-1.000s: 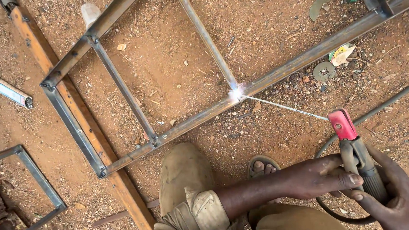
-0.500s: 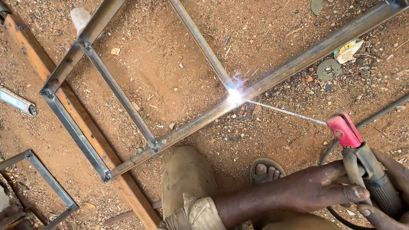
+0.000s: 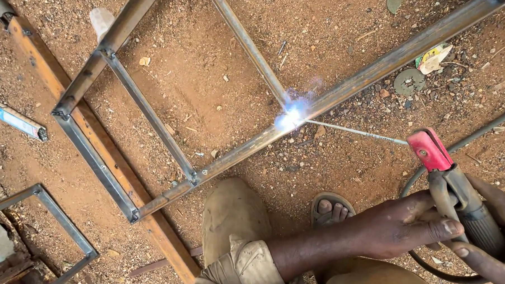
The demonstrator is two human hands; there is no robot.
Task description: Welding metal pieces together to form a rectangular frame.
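Head camera looked down on reddish sandy ground where a grey welded frame of square steel tubes [image 3: 152,121] lay flat. Both hands gripped a welding electrode holder with a red jaw and dark handle [image 3: 449,185] at the right side of the picture. The left hand [image 3: 406,226] was clenched around the front of the handle, thumb stretched along it. The right hand [image 3: 492,234] held the rear of the same handle, its fingers wrapped from below; part of it was outside the picture. A thin grey welding rod [image 3: 356,132] went from the red jaw to a joint of the frame, where a bright white-blue arc [image 3: 288,118] burned. A dark cable [image 3: 465,144] ran near the holder. A sandalled foot [image 3: 331,209] rested just beside the left forearm. A rusty orange steel bar [image 3: 90,142] lay under the frame.
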